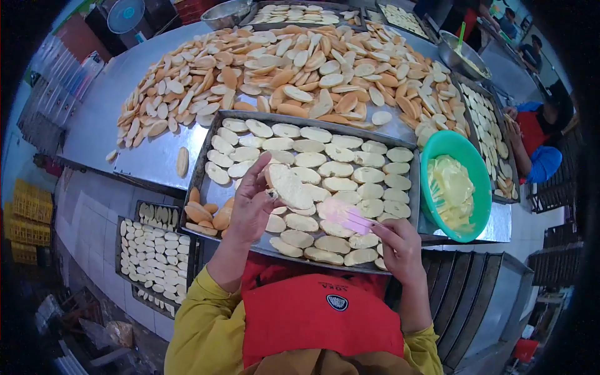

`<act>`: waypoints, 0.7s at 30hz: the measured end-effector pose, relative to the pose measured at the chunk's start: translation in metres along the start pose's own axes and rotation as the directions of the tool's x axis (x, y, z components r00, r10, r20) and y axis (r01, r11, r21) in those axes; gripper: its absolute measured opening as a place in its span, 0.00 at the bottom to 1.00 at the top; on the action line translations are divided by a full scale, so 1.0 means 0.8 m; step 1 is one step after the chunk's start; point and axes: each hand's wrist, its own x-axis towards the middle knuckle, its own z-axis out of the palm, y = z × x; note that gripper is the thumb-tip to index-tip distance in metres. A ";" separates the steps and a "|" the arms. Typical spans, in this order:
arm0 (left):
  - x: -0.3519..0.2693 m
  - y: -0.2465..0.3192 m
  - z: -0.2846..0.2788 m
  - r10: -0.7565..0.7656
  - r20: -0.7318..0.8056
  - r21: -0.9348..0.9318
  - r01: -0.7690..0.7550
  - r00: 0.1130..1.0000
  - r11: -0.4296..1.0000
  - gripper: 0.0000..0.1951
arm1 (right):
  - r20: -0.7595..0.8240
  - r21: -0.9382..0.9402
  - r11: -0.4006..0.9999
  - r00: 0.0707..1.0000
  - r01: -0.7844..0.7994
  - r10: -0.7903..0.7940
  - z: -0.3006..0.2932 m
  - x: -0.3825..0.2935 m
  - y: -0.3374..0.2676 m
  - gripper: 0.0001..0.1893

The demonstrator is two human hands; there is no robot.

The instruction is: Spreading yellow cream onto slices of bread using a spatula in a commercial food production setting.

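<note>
Between the thumb and fingers of my left hand [251, 201] is an oval slice of bread [290, 187], its pale cut face turned up. My right hand [398, 243] grips a pink spatula [349, 215] with pale cream on its blade. Both hands are over a metal baking tray [415, 187] lined with rows of bread slices [309, 159], many looking coated. Uncoated brown-crusted pieces [199, 213] are heaped in the tray's near left corner. Right of the tray stands a green bowl [485, 187] holding pale yellow cream [450, 187].
A large pile of bread slices [304, 70] covers the metal table [93, 131] behind the tray. More filled trays sit at the back, at the right [487, 126] and low on the left [154, 253]. A metal bowl [464, 56] and another person [534, 136] are at the right.
</note>
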 end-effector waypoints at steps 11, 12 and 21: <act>0.005 0.096 -0.127 0.574 -0.412 0.462 -0.381 0.707 0.801 0.22 | 0.012 0.063 0.983 0.985 -0.171 0.170 0.028 -0.010 0.012 0.17; 0.002 0.111 -0.172 0.636 -0.415 0.562 -0.367 0.651 0.742 0.21 | 0.012 0.070 0.981 0.983 -0.181 0.181 0.029 -0.011 0.013 0.17; -0.017 0.119 -0.439 0.690 -0.546 0.830 0.197 0.475 0.521 0.22 | 0.120 0.116 0.972 0.974 -0.205 0.192 0.047 0.002 -0.006 0.15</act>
